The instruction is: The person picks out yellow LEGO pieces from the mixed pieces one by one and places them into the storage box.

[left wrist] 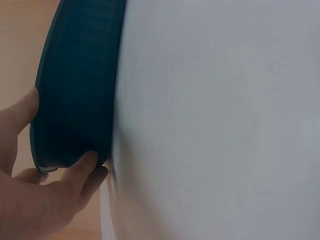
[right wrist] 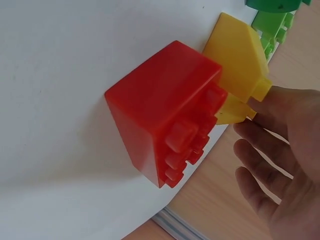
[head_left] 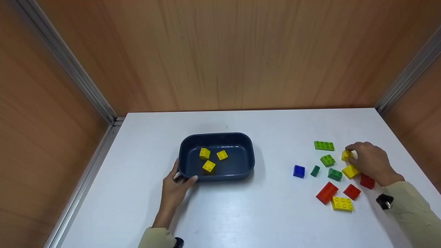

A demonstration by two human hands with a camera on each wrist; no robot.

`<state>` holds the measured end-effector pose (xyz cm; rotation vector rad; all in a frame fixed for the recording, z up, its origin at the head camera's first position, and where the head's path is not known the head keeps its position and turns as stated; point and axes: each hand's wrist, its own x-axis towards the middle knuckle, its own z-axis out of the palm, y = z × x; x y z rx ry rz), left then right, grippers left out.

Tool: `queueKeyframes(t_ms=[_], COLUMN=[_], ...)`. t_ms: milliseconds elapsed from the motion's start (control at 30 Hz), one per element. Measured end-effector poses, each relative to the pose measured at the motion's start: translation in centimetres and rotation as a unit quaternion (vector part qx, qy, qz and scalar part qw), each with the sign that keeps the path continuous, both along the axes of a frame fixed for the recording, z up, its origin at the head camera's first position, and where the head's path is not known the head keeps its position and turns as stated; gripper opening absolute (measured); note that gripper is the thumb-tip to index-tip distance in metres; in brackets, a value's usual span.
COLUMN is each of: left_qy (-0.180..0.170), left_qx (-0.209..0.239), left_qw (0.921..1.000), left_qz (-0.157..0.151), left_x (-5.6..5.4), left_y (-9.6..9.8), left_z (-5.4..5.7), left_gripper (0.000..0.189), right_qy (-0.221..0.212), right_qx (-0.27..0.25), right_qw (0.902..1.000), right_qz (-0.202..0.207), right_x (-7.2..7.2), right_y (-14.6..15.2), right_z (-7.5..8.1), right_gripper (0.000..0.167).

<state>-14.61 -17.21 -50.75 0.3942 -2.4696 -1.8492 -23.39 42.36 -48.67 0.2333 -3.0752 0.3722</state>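
A dark blue dish (head_left: 220, 177) stands on the white table with three yellow bricks inside, one of them a small cube-like brick (head_left: 208, 166) near the front wall. My left hand (head_left: 174, 191) grips the dish's left end, thumb at the front corner; the left wrist view shows the fingers on the dish wall (left wrist: 80, 80). At the right, my right hand (head_left: 372, 162) pinches a yellow brick (head_left: 345, 155) between thumb and fingers. Just below it lies another yellow brick (head_left: 350, 171). A red brick (right wrist: 160, 90) fills the middle of the right wrist view, beside the hand.
Around the right hand lie a light green brick (head_left: 324, 145), a smaller light green one (head_left: 327, 160), dark green bricks, a blue brick (head_left: 299, 171), red bricks and a flat yellow brick (head_left: 342, 204). Wooden panels (head_left: 241, 55) enclose the table's back and sides.
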Motion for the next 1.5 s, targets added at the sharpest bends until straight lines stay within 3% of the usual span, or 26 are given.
queueKeyframes(t_ms=[300,1000,1500], left_qy=[0.000,-0.002,0.007], left_qx=[0.003,-0.004,0.008], left_qw=[1.0000,1.0000,0.9999], left_qz=[-0.003,-0.003,-0.001], left_x=[0.2,0.1,0.0], left_y=[0.0,-0.1,0.0], left_z=[0.1,0.0,0.0], left_gripper=[0.093,0.093,0.092], right_qy=[0.047,0.097,0.106], right_qx=[0.009,0.031,0.033], right_qw=[0.9986,0.9927,0.9876], right_qz=[0.020,0.064,0.111], right_x=[0.1,-0.7,-1.6], right_y=[-0.6,-4.5,-8.2], right_z=[0.7,3.7,5.0], right_gripper=[0.042,0.042,0.037])
